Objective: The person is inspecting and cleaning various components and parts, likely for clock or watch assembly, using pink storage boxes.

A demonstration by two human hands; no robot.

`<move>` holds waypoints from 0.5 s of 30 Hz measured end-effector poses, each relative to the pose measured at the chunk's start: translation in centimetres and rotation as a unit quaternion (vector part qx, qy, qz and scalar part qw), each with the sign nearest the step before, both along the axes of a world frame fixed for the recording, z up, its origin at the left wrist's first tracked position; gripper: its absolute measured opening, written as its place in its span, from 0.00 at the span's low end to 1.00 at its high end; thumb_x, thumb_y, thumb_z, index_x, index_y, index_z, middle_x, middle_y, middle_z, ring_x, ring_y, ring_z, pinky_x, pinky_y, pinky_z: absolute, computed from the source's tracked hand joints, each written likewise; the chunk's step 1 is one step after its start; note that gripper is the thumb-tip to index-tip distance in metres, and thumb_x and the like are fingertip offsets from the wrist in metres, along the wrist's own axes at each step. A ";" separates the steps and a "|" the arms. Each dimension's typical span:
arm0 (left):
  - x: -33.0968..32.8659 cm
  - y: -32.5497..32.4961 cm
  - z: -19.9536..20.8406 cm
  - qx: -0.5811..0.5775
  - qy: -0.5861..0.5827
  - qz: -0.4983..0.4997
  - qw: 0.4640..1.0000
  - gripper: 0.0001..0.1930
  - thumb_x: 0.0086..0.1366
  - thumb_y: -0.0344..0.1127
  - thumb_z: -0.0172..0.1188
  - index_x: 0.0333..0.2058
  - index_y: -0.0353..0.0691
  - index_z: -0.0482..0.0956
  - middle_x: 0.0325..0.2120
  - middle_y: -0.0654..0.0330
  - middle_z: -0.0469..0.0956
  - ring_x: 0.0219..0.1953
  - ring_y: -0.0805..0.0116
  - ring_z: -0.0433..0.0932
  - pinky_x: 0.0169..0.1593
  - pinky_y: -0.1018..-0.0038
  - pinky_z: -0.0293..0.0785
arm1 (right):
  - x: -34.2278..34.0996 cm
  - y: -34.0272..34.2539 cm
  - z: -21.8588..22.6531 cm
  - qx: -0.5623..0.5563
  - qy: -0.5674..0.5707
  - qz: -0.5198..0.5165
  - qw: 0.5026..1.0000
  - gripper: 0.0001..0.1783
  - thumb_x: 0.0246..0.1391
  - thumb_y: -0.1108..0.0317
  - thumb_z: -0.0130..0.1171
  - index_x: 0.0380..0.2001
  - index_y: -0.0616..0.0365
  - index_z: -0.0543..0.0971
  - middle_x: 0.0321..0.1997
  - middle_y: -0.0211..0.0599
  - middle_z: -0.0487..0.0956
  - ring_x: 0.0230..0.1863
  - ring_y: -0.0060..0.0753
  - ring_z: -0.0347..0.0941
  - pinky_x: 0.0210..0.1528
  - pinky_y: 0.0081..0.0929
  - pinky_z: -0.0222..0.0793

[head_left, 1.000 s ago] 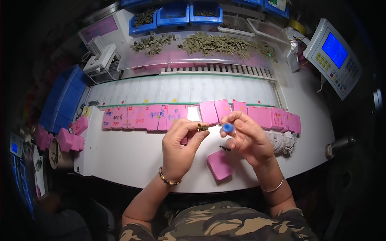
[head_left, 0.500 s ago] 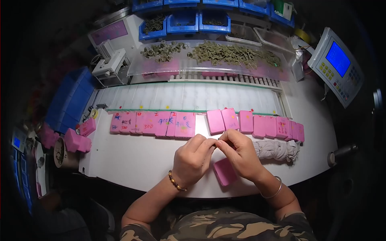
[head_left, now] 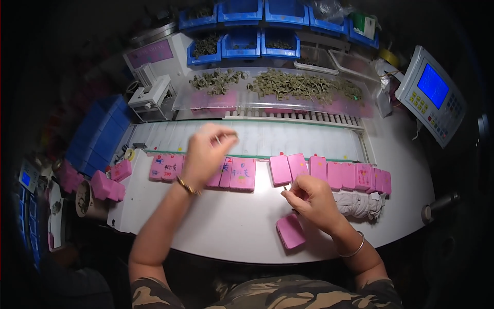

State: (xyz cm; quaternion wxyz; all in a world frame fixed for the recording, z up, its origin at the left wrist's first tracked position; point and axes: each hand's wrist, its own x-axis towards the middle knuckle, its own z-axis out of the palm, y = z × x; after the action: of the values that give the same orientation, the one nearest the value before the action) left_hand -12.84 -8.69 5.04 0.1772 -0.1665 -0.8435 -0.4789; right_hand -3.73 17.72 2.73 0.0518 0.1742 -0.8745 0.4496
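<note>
My left hand (head_left: 202, 154) is raised over the white strip at the far side of the table, slightly blurred. Its thumb and fingers are pinched together, and whatever small bit is at the tips is too smeared to name. Lower and to the right, my right hand (head_left: 313, 202) is closed in a pinch. A tiny dark piece (head_left: 284, 189) pokes out at its fingertips, its kind unclear. Just below that hand a pink block (head_left: 291, 231) lies on the white table (head_left: 221, 226). Small grey-green curled pieces (head_left: 293, 85) are heaped on a clear tray (head_left: 206, 103) beyond.
Pink blocks stand in a left row (head_left: 241, 175) and a right row (head_left: 334, 175). Beside my right hand lies a rolled pale cloth (head_left: 360, 205). Blue bins (head_left: 280, 46) line the back. A control panel (head_left: 432, 95) with a blue screen stands right, a blue crate (head_left: 98, 134) left.
My hands were together over the table and have parted. The left has swung up and left to the white strip; the right stays near the pink block. The whole view has shifted slightly.
</note>
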 end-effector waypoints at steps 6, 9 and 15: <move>-13.3 -8.6 4.3 -0.197 0.012 0.177 0.964 0.09 0.56 0.36 0.69 0.33 0.37 0.88 0.29 0.51 0.85 0.34 0.60 0.84 0.40 0.68 0.78 | 0.2 0.9 -0.8 -0.120 -0.151 0.011 0.981 0.12 0.57 0.66 0.69 0.26 0.58 0.76 0.23 0.27 0.75 0.22 0.17 0.68 0.25 0.19 0.64; -17.0 -8.2 5.6 -0.261 -0.022 0.206 0.943 0.09 0.57 0.36 0.68 0.34 0.38 0.88 0.32 0.50 0.86 0.37 0.55 0.85 0.44 0.65 0.78 | 0.1 1.8 1.0 -0.308 -0.335 0.007 0.890 0.07 0.62 0.65 0.65 0.35 0.55 0.78 0.30 0.21 0.74 0.28 0.15 0.68 0.29 0.17 0.64; -22.3 -10.5 3.5 -0.191 0.024 0.191 0.963 0.10 0.59 0.34 0.66 0.37 0.38 0.88 0.37 0.52 0.86 0.36 0.56 0.84 0.44 0.65 0.78 | 0.1 1.7 1.6 -0.559 -0.397 -0.013 0.727 0.11 0.60 0.76 0.59 0.46 0.58 0.76 0.44 0.28 0.74 0.46 0.21 0.71 0.49 0.22 0.68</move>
State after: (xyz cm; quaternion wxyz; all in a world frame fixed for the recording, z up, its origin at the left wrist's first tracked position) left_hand -35.14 -19.22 8.49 0.2505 -0.0447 -0.9309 -0.2622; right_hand -3.59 19.41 4.34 -0.2064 -0.0924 -0.4073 0.8848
